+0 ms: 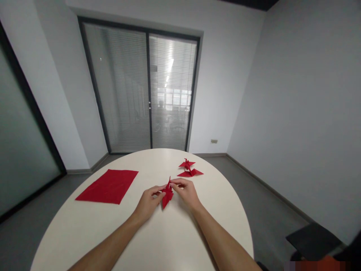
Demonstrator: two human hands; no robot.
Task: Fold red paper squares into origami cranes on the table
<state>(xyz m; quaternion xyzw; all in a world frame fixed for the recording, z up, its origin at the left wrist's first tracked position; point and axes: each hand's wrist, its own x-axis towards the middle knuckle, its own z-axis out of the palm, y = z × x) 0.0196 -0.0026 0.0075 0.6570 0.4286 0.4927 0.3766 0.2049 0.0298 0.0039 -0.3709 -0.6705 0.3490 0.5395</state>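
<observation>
A red paper crane (167, 196) is held between my two hands over the middle of the table. My left hand (149, 202) pinches its body from the left, thumb on top. From the right, my right hand (186, 191) closes thumb and fingers at the narrow upright point of the same crane. One folded part hangs down toward me below the left thumb. Beyond my right hand lie two finished-looking red paper cranes, a nearer one (191, 173) with spread wings and a farther one (186, 164) close behind it.
A flat red paper sheet (108, 187) lies to the left on the round white table (135, 241). Past the table stands a glass partition (124, 94) with blinds. Something dark, perhaps a chair (313, 241), is at the lower right.
</observation>
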